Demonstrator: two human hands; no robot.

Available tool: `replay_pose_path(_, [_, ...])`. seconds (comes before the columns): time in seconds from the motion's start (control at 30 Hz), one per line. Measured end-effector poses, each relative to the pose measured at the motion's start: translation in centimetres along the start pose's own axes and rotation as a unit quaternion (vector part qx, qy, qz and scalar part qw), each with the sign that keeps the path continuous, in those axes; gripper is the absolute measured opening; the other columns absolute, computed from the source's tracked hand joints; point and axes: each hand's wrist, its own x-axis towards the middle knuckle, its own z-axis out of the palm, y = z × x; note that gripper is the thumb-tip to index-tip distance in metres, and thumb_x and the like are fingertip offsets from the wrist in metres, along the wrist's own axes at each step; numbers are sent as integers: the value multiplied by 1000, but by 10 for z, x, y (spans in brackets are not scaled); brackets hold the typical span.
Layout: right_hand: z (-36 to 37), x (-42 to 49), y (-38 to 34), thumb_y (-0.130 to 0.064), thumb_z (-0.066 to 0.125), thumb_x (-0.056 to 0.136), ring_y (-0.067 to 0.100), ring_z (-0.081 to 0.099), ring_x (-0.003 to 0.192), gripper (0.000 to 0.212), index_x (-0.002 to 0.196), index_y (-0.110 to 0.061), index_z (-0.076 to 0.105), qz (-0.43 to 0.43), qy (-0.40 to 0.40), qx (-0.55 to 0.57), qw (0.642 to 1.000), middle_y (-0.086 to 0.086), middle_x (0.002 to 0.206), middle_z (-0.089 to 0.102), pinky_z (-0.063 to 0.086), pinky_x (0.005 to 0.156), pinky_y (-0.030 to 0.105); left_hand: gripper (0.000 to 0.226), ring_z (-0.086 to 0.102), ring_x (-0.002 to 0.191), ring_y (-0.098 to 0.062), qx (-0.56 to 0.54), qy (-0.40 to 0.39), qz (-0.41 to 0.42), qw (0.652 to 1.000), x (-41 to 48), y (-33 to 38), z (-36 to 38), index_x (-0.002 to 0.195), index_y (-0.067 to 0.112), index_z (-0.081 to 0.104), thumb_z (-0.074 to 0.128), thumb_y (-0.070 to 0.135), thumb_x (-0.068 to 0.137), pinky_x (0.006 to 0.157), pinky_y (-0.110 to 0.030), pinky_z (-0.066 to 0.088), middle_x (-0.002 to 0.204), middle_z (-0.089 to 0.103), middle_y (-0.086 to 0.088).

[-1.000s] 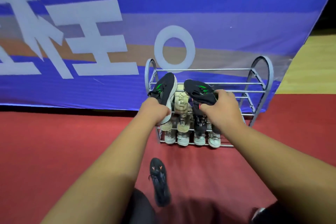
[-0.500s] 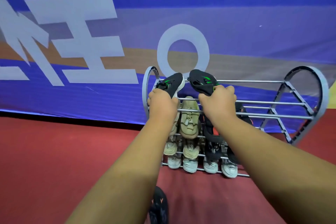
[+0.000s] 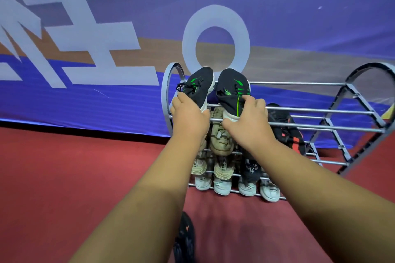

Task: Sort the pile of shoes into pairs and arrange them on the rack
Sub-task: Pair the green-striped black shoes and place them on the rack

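left hand (image 3: pixel 189 116) gripping one green-marked shoe (image 3: pixel 199 86), right hand (image 3: pixel 249 121) its mate (image 3: pixel 233 89) (heels hidden), rack (image 3: pixel 299 83)

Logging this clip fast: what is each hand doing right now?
Left hand: closed on the left black-and-green shoe at the rack top.
Right hand: closed on the right black-and-green shoe beside it.

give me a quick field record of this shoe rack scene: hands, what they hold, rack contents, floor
left hand: grips left green-marked black shoe at its heel
right hand: grips right green-marked black shoe at its heel
pair position: side by side on top tier, toes toward banner
rack: grey metal, tiered bars
lower tiers: beige shoes, black and red shoe, white shoes
floor: red; one black shoe left
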Motion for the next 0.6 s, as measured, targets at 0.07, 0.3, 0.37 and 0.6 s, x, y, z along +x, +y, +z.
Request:
replay_pose_path(0.07, [-2, -1, 1, -46, 72, 77, 30, 40, 133, 84, 150, -20, 39, -13, -4, 4, 1000, 5, 133, 39, 41, 103, 38, 90, 38, 140, -37, -22, -14, 12, 1000, -1, -6, -2, 155, 4, 24, 76, 29, 86, 111, -50, 43, 152, 34, -16])
replay_pose_path(0.3, [-10, 0, 9, -58, 77, 81, 25, 51, 127, 86, 149, -17, 44, -72, -22, -29, 997, 4, 129, 46, 45, 105, 37, 106, 38, 145, -31, -83, -13, 36, 996, -6, -21, -9, 162, 8, 12, 80, 29, 83, 111, -44, 45, 161, 28, -11])
replay_pose_path(0.37, [-18, -3, 14, -60, 78, 80, 18, 54, 117, 84, 147, -20, 46, -84, -29, -23, 996, -1, 120, 46, 44, 96, 32, 103, 38, 146, -31, -80, -10, 48, 996, -11, -23, -11, 162, 7, 14, 79, 28, 84, 113, -45, 44, 161, 29, -11])
replay_pose_path(0.6, [-49, -23, 8, -37, 65, 77, 20, 63, 104, 60, 134, -30, 50, -107, -95, -52, 988, -4, 120, 65, 51, 85, 35, 84, 40, 139, -33, -63, -14, 56, 996, -34, -17, -24, 154, 7, 26, 70, 10, 82, 109, -49, 45, 150, 38, -14])
